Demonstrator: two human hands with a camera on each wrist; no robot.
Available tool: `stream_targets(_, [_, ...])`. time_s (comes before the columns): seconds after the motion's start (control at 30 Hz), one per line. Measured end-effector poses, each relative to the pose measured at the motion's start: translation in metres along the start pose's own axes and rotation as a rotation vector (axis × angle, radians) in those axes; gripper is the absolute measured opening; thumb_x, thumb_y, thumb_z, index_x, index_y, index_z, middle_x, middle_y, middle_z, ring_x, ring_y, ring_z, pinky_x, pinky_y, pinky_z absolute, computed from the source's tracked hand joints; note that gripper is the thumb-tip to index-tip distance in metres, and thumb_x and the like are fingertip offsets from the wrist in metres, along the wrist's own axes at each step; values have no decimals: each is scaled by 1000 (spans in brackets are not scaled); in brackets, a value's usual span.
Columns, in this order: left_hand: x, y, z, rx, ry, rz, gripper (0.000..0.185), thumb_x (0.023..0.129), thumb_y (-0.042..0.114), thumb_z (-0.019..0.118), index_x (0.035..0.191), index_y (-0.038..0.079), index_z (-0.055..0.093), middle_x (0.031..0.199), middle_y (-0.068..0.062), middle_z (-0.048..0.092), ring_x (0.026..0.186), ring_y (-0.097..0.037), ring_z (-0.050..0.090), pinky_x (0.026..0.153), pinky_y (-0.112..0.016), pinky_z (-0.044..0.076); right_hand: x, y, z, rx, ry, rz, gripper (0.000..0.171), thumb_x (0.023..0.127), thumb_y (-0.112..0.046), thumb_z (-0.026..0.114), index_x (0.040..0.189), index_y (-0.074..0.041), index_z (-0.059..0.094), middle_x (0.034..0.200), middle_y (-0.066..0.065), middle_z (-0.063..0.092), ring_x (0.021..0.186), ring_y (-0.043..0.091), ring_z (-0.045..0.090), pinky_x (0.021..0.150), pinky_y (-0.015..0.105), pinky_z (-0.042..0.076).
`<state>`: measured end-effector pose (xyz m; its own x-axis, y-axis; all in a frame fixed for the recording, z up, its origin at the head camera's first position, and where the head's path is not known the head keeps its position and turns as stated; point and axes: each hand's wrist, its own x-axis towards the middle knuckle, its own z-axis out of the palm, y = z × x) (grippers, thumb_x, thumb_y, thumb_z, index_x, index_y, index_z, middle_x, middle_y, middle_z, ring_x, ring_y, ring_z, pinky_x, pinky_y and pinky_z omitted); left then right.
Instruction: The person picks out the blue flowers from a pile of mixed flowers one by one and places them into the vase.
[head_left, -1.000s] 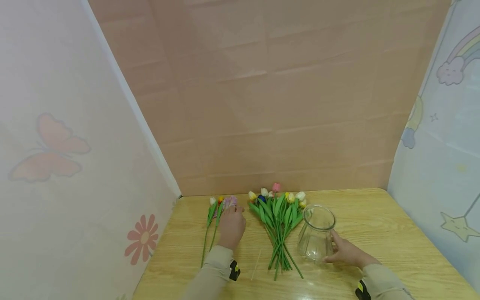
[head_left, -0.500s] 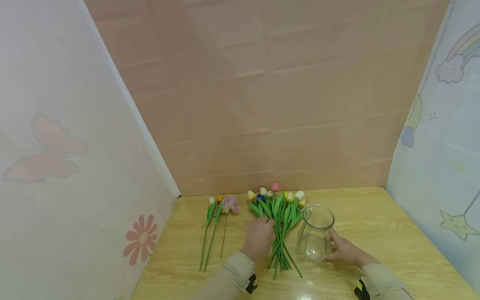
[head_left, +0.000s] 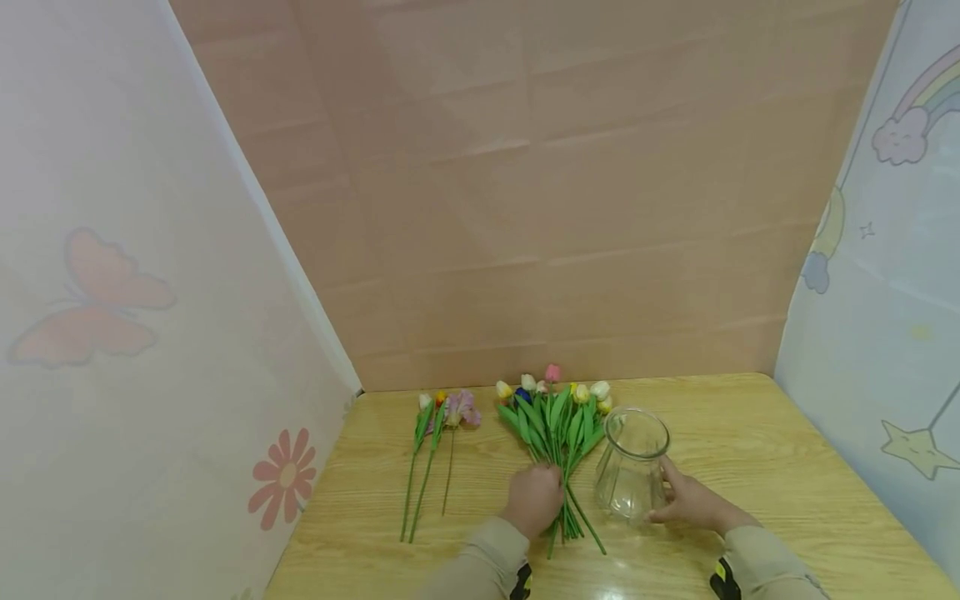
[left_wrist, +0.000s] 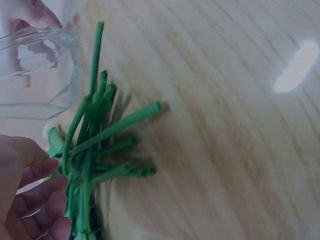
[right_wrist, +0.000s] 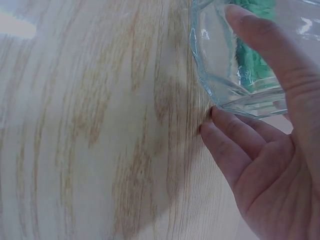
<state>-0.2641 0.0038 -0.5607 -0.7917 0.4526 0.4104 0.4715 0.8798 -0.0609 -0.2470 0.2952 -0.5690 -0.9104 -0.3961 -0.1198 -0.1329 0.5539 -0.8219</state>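
In the head view a bunch of artificial tulips [head_left: 555, 425] lies on the wooden table, its green stems crossing toward the front. My left hand [head_left: 534, 500] is at the crossed stems, fingers curled against them. The left wrist view has its fingertips right at the green stems [left_wrist: 115, 127], whose cut ends stick out past the hand. To the right stands a clear glass vase [head_left: 633, 475], wide at the base with a round rim. My right hand [head_left: 693, 500] holds it low on its right side, thumb and fingers spread around the glass [right_wrist: 240, 95].
Left of the bunch, a white tulip [head_left: 425, 402], an orange-yellow tulip [head_left: 441, 398] and a ruffled purple flower [head_left: 461, 408] lie on the table [head_left: 750, 433]. A brown backdrop [head_left: 540, 208] closes the far side, with printed light panels at left and right.
My left hand has left the purple flower on the table, moved right to the tulip bunch, then slid down toward the lower stems. The right hand and vase have stayed put.
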Motion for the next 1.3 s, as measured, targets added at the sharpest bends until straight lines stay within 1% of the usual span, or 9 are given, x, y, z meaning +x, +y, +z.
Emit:
stream_targets(0.2, [0, 8, 9, -88, -142, -105, 25, 86, 31, 72, 68, 20, 59, 59, 9, 52, 46, -5, 47, 40, -22, 36, -2, -2, 0, 5, 0, 4, 122, 79, -21, 80, 149, 3, -18, 133, 56, 22, 109, 66, 47, 87, 60, 48])
stream_targets(0.37, [0, 13, 10, -99, -196, -170, 31, 87, 39, 71, 68, 19, 56, 52, 6, 46, 40, -6, 42, 37, -23, 33, -2, -2, 0, 5, 2, 17, 122, 79, -22, 80, 150, 2, -17, 134, 55, 22, 110, 65, 48, 88, 60, 48])
stream_targets(0.5, [1, 15, 10, -116, -212, -203, 27, 87, 37, 71, 74, 15, 61, 53, 3, 50, 41, -8, 46, 38, -24, 36, -1, 0, -1, -1, -2, 10, 123, 80, -23, 80, 149, 3, -19, 133, 56, 22, 108, 65, 49, 86, 60, 49])
stream_targets(0.6, [1, 16, 9, -144, -217, -225, 25, 87, 32, 71, 73, 15, 61, 52, 3, 49, 41, -8, 45, 38, -24, 36, -1, 1, -1, 4, -3, 3, 123, 80, -22, 80, 149, 2, -18, 133, 56, 22, 108, 65, 49, 87, 59, 49])
stream_targets(0.83, [2, 15, 8, -213, -206, -265, 41, 84, 23, 72, 56, 17, 43, 42, 7, 32, 35, -5, 29, 34, -21, 22, -1, 4, 0, 25, -6, 7, 122, 80, -21, 80, 150, 1, -17, 133, 56, 21, 109, 65, 49, 87, 60, 48])
stream_targets(0.93, [3, 14, 5, -270, -219, -297, 30, 84, 22, 72, 64, 15, 51, 44, 7, 36, 36, -5, 32, 34, -21, 23, -1, 3, -1, 23, -5, 9, 122, 80, -21, 80, 150, 2, -17, 133, 56, 21, 109, 65, 49, 87, 59, 49])
stream_targets(1.03, [3, 13, 3, -337, -235, -331, 15, 85, 20, 71, 83, 9, 61, 48, 4, 43, 38, -8, 37, 35, -22, 26, -1, 2, -1, 19, -5, 2, 121, 80, -21, 80, 149, 2, -17, 133, 56, 21, 108, 65, 49, 86, 59, 49])
stream_targets(1.23, [6, 10, 3, -417, -250, -390, 31, 84, 17, 70, 110, 1, 63, 53, 1, 49, 42, -10, 41, 37, -26, 30, 0, 3, -1, 37, -12, -15, 122, 79, -19, 80, 150, -1, -18, 134, 56, 19, 108, 64, 50, 85, 57, 51])
stream_targets(1.3, [7, 8, 6, -439, -242, -413, 34, 84, 16, 69, 113, 0, 62, 55, 1, 50, 43, -11, 41, 37, -27, 30, 1, 4, -1, 36, -11, -23, 123, 79, -20, 80, 150, -2, -18, 134, 56, 19, 107, 64, 51, 85, 57, 51])
